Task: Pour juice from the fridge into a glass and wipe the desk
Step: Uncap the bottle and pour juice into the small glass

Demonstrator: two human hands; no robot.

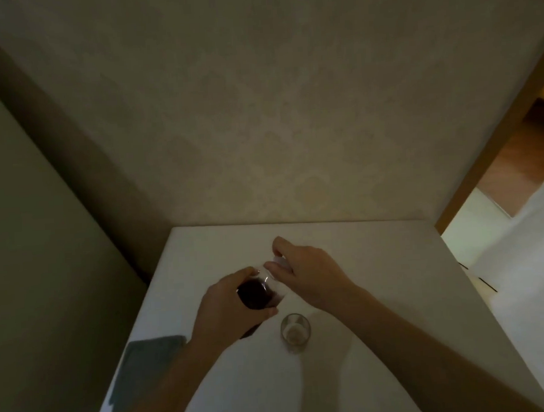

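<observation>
A clear bottle of dark juice stands on the white desk, and my left hand grips its body. My right hand pinches the white cap at the bottle's top with fingers and thumb. An empty clear glass stands upright on the desk just right of and nearer than the bottle, apart from both hands. A grey cloth lies flat at the desk's near left edge, beside my left forearm.
The desk sits against a pale wall. A tall pale surface, perhaps the fridge, rises on the left. At right, a wooden door frame opens onto another room.
</observation>
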